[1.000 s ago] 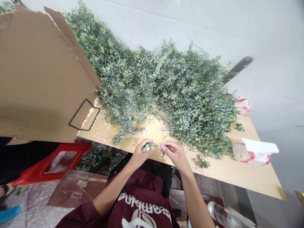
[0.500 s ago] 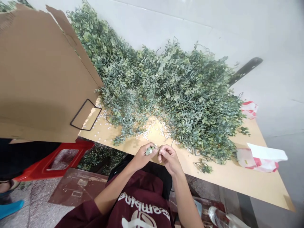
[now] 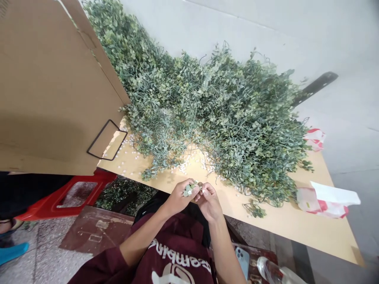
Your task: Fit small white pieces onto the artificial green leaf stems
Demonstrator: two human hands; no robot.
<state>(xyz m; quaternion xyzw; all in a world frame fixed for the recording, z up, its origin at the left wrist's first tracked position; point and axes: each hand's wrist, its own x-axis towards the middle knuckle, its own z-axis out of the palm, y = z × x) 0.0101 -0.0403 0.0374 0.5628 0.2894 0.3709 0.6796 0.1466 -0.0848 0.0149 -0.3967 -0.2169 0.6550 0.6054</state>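
My left hand (image 3: 177, 197) is closed round a small bunch of artificial green leaves (image 3: 188, 189), held just over the near edge of the light wooden table (image 3: 296, 221). My right hand (image 3: 209, 199) is pressed up against it, its fingertips pinched at the leaves. What the right fingers hold beyond that is too small to make out. Behind the hands a large heap of artificial green foliage (image 3: 213, 118) covers most of the table. Several small white beads (image 3: 183, 167) lie scattered on the wood at the heap's near edge.
A big cardboard box (image 3: 50, 86) with a flap stands at the left. Below it is a red plastic stool (image 3: 71, 193). A red-and-white plastic bag (image 3: 322, 199) lies at the table's right end, another bag (image 3: 314, 138) behind it. A phone (image 3: 244, 260) lies near my lap.
My right hand has come left and met my left hand at the leaf bunch. Both hands have drawn slightly nearer to my body. The camera has tilted a little.
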